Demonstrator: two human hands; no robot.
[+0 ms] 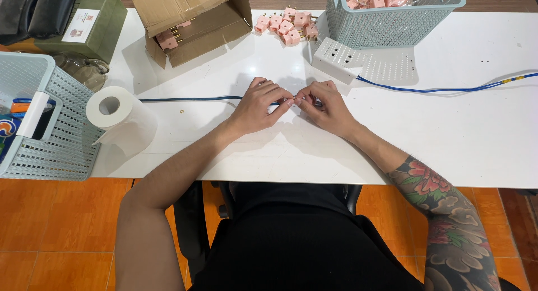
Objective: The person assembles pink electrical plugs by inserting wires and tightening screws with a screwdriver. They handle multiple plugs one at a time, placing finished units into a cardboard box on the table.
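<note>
My left hand [259, 105] and my right hand [326, 106] meet fingertip to fingertip over the middle of the white table [448, 139]. Both pinch the end of a dark blue cable [190, 98] that runs off to the left across the table. The cable's end is hidden between my fingers. A second blue cable [448, 89] leads from the white power strip [336, 58] off to the right edge.
A pile of pink plugs [288, 24] lies behind my hands. A grey basket [392, 16] of pink plugs stands back right, an open cardboard box [196, 22] back left. A paper roll [117, 109] and another basket [39, 123] sit at the left.
</note>
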